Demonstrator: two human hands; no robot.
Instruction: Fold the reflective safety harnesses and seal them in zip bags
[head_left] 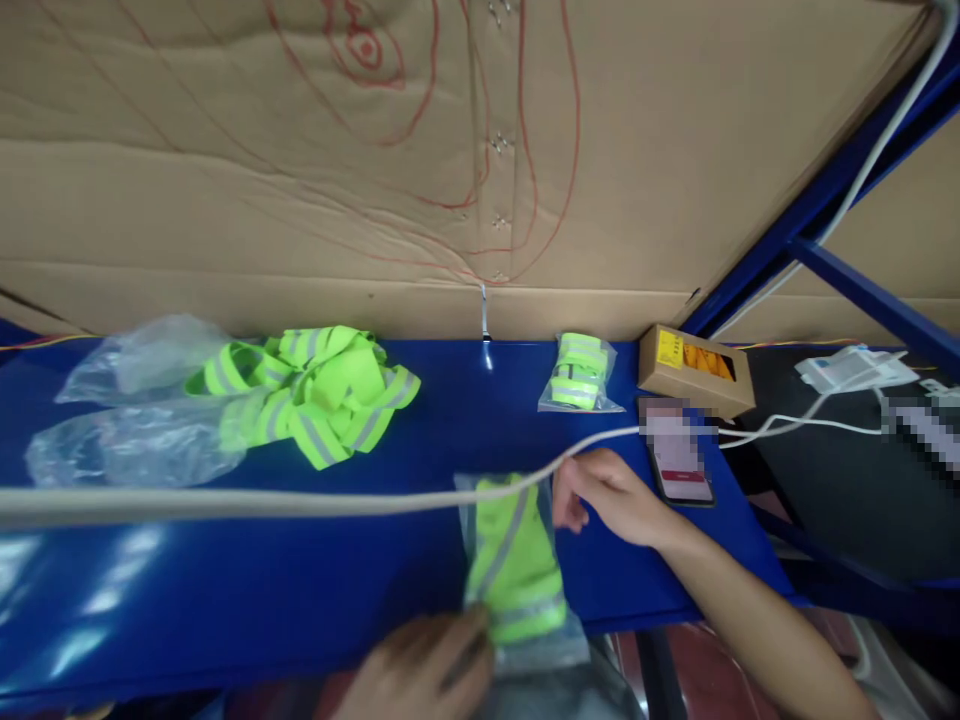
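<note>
A clear plastic bag (544, 655) with a folded neon-yellow reflective strap (517, 575) inside lies at the front edge of the blue table. My left hand (424, 665), blurred, is closed on the bag's lower left edge. At the bag's upper right side is my right hand (604, 495), its fingers curled inward; whether they pinch the bag's edge is hidden. A white cable (405, 502) crosses in front of the bag's top. To the left lies a loose heap of neon-yellow reflective straps (330, 385).
Crumpled clear plastic bags (135, 440) lie at the left. Further back are another bagged strap (579, 372) and a cardboard box (694, 375) with orange contents. A phone (679, 455) rests right of my right hand. Behind the blue table (187, 580) stands a cardboard wall (637, 150).
</note>
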